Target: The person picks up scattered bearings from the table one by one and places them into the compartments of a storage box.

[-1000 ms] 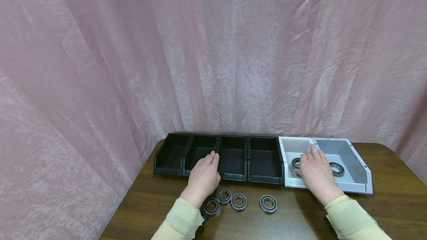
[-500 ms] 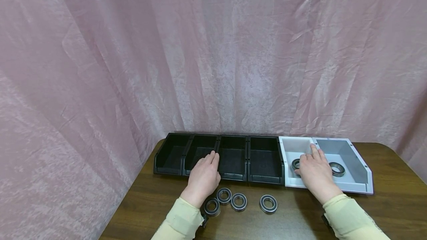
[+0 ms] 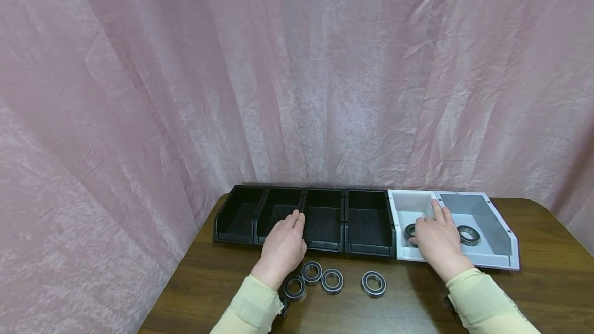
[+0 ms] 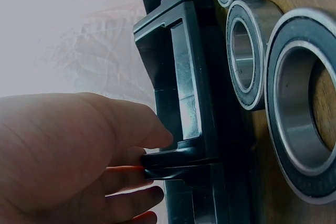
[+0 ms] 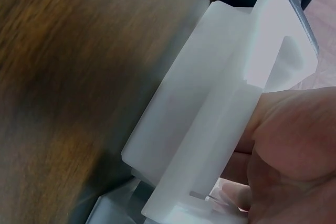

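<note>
My left hand (image 3: 284, 244) lies over the divider between two black bins (image 3: 322, 220), fingers straight and holding nothing. In the left wrist view its thumb (image 4: 149, 127) is right at the bin's front rim. My right hand (image 3: 436, 238) reaches over the wall between the white bin (image 3: 402, 255) and the pale grey bin (image 3: 501, 256), its fingers extended. A ball bearing (image 3: 408, 230) in the white bin is partly hidden behind that hand. Another bearing (image 3: 475, 236) lies flat in the grey bin. In the right wrist view the fingers are mostly hidden behind the white bin's wall (image 5: 210, 124).
On the wooden table (image 3: 343, 318), several bearings lie in front of the black bins: three close together by my left wrist, one bearing (image 3: 382, 284) apart to the right. The bins form one row. A pink curtain (image 3: 297, 76) hangs behind the table.
My right hand and sleeve have shifted slightly to the left. The left hand, the bins and the bearings have stayed where they were.
</note>
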`<action>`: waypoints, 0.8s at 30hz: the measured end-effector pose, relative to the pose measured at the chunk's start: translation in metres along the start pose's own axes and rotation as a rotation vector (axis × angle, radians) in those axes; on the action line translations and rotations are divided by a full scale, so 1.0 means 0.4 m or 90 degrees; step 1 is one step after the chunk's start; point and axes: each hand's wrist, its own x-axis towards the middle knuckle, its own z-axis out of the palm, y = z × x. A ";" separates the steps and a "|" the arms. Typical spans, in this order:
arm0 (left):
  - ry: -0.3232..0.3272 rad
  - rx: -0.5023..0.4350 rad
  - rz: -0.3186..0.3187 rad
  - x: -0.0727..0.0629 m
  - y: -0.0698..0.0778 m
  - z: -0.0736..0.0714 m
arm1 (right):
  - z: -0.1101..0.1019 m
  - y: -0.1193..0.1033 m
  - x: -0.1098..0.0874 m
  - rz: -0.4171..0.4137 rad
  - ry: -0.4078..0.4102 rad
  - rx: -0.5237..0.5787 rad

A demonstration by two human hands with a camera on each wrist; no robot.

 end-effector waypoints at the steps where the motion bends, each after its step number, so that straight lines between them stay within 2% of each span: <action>1: 0.000 -0.001 0.000 0.000 0.000 -0.001 | 0.000 0.000 0.001 0.000 -0.002 0.000; 24: -0.008 -0.005 0.002 -0.001 -0.003 -0.002 | -0.001 0.001 0.014 0.017 -0.065 0.007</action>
